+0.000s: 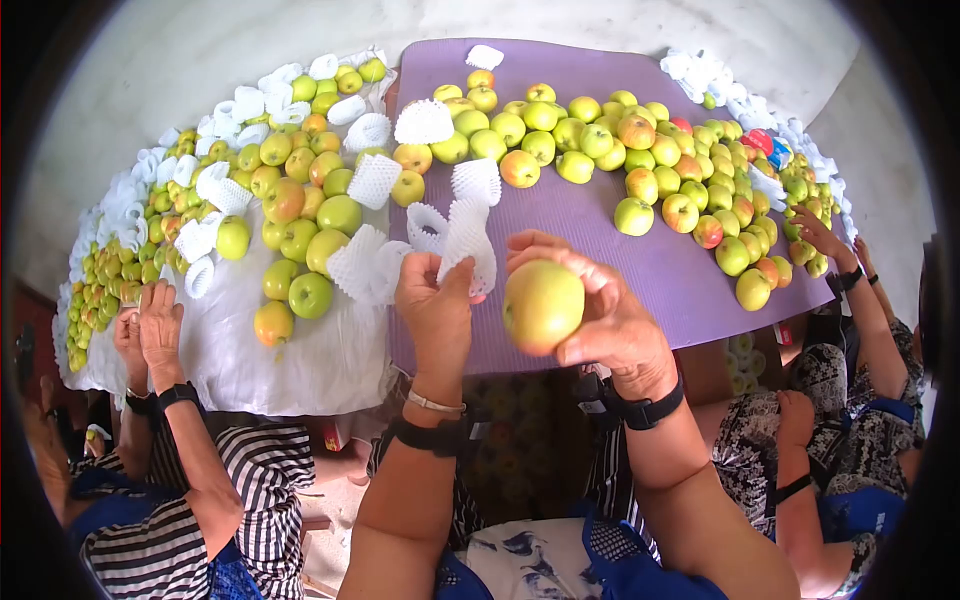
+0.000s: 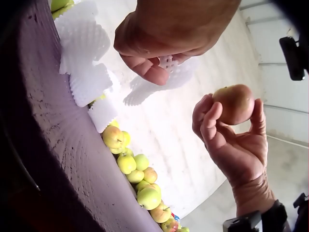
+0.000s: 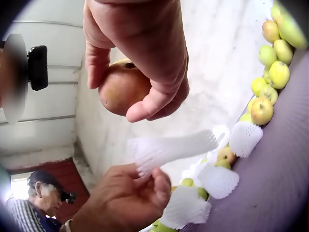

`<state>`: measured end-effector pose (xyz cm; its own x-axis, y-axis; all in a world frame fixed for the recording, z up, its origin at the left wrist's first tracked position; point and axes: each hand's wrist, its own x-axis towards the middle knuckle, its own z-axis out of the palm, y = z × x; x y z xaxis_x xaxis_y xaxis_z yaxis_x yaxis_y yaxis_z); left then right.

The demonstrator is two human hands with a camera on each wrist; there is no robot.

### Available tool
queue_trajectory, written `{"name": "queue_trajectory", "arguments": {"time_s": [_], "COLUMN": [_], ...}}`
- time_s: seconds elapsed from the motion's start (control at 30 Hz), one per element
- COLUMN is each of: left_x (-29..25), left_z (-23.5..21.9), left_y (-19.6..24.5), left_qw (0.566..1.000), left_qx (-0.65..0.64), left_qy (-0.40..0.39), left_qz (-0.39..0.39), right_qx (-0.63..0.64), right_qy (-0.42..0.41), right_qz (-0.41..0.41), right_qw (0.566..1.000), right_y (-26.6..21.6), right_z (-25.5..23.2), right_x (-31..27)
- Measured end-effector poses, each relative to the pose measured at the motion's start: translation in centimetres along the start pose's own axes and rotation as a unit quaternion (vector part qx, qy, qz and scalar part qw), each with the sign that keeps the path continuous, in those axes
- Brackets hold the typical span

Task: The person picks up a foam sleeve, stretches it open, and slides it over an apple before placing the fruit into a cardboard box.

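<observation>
In the head view my right hand (image 1: pixel 625 335) grips a yellow-green apple (image 1: pixel 543 308) with a reddish underside, held above the purple mat's front edge. Just left of it, my left hand (image 1: pixel 437 310) pinches a white foam net sleeve (image 1: pixel 470 245) between thumb and fingers. Apple and sleeve are apart. The right wrist view shows the apple (image 3: pixel 124 89) between the right thumb and fingers, with the sleeve (image 3: pixel 174 152) stretching out from the left hand (image 3: pixel 128 198). In the left wrist view, the left hand (image 2: pixel 169 34) partly hides the sleeve.
Many apples (image 1: pixel 540 116) lie on the purple mat (image 1: pixel 600 265); more are heaped on a white cloth (image 1: pixel 340 370) at left. Loose foam sleeves (image 1: pixel 375 180) lie near my left hand. People sit on both sides, one person's hands (image 1: pixel 155 325) at left, another's hand (image 1: pixel 820 235) at right.
</observation>
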<state>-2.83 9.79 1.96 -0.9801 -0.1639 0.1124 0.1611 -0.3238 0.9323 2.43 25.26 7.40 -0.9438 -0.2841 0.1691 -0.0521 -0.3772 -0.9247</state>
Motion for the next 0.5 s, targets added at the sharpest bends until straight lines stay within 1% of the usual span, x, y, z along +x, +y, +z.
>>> {"name": "queue_trajectory", "arguments": {"time_s": [0.03,0.07,0.13,0.2,0.3,0.33,0.43,0.47,0.5], "left_x": [0.0,0.0,0.1,-0.1,-0.3,-0.4,-0.7,-0.7,-0.8], "left_z": [0.1,0.2,0.2,0.3,0.6,0.7,1.4,1.4,1.4], "left_y": [0.0,-0.2,-0.9,-1.4,-1.7,-1.7,-2.1,-2.2,-2.4], "left_qw": [1.000,0.999,0.996,0.994,0.991,0.989,0.990,0.989,0.988], "left_qx": [0.017,0.041,0.090,0.104,0.113,0.114,0.028,0.023,0.018], "left_qy": [0.000,0.001,0.001,-0.022,-0.065,-0.081,-0.119,-0.131,-0.142], "left_qz": [-0.001,-0.004,-0.009,0.017,0.041,0.047,0.062,0.059,0.056], "right_qx": [-0.037,-0.138,-0.169,-0.194,-0.047,-0.046,0.074,0.083,0.092], "right_qy": [-0.018,-0.059,-0.057,-0.042,-0.025,0.007,0.026,0.037,0.051], "right_qz": [-0.015,-0.016,0.007,0.035,0.084,0.062,0.098,0.071,0.065], "right_qw": [0.999,0.988,0.984,0.979,0.995,0.997,0.992,0.993,0.992], "right_y": [-0.1,-0.5,0.1,0.8,1.6,2.2,1.7,1.4,1.5], "right_z": [0.2,0.0,0.0,-0.1,-1.4,-1.9,-2.7,-2.6,-3.0], "right_x": [-0.1,0.1,0.0,0.0,0.2,0.1,0.1,0.2,0.2]}}
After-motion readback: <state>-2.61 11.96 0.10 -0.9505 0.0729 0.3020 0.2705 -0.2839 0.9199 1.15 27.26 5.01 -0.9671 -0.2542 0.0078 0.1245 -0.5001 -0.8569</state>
